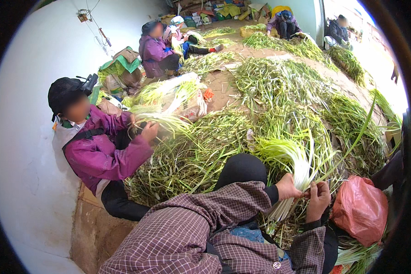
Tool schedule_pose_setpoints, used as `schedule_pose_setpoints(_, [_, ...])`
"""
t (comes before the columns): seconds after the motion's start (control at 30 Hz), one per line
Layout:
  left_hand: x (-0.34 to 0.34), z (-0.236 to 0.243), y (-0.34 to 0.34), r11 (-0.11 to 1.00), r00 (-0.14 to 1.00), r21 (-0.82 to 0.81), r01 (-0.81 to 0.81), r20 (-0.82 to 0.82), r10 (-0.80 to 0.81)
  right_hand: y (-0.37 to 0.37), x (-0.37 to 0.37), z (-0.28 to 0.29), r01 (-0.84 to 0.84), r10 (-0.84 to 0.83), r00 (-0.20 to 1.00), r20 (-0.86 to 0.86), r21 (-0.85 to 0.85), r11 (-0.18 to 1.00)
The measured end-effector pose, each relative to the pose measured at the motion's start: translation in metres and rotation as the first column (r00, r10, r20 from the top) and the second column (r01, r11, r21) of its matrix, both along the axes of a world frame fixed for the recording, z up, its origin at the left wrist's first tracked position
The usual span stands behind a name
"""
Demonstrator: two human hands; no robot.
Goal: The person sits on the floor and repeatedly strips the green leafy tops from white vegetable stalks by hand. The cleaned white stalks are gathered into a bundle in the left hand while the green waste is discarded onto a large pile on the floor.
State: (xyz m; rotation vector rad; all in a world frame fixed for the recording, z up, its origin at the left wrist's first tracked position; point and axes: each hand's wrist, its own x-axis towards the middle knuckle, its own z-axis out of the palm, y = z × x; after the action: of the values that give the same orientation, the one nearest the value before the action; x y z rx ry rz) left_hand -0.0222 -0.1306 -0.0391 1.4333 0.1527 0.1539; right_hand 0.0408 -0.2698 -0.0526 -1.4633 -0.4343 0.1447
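Observation:
My left hand (287, 186) is closed around a bunch of garlic chives (300, 164), with pale white stalks and yellow-green leaves. The leaf ends fan out and droop away from me, while the white stalk ends (281, 210) stick out below the hand. Close beside it, my right hand (318, 200) is closed too, its fingertips pinched near the left thumb. A long green leaf (361, 130) runs from those fingers up to the right. Exactly where the fingers grip it is too small to tell. Trimmed green leaves lie under and around the bunch.
A red plastic bag (360, 210) stands right of my right hand. Heaped leaves (192, 155) cover the ground ahead. A person in a purple jacket (109, 146) sits at the left, holding pale stalks. Other people sit farther back, near a white wall (27, 137).

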Motion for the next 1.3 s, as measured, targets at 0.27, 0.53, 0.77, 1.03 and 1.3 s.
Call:
schedule_pose_setpoints(0.27, [0.0, -0.006, 0.002, 0.995, 0.997, -0.087, 0.056, -0.039, -0.059, -0.02, 0.015, -0.013, 0.439, -0.168, 0.811, -0.561, 0.393, 0.808])
schedule_pose_setpoints(0.53, [0.007, 0.008, 0.02, 0.959, 0.997, -0.273, 0.077, -0.006, -0.082, -0.031, -0.005, -0.032, -0.441, 0.432, 0.888, -0.157, -0.025, 0.897])
schedule_pose_setpoints(0.77, [0.005, 0.018, 0.032, 0.925, 0.993, -0.367, 0.101, -0.016, -0.115, -0.011, -0.016, -0.007, -0.302, 0.303, 0.953, 0.014, -0.06, 0.952])
schedule_pose_setpoints(1.03, [0.007, 0.026, 0.035, 0.884, 0.991, -0.454, 0.113, -0.01, -0.131, -0.016, -0.013, -0.004, -0.394, 0.391, 0.918, -0.062, -0.051, 0.918])
schedule_pose_setpoints(1.3, [0.003, 0.032, 0.06, 0.923, 0.997, -0.381, -0.054, -0.074, 0.027, -0.011, -0.022, 0.015, -0.322, 0.374, 0.918, 0.132, -0.304, 0.896])
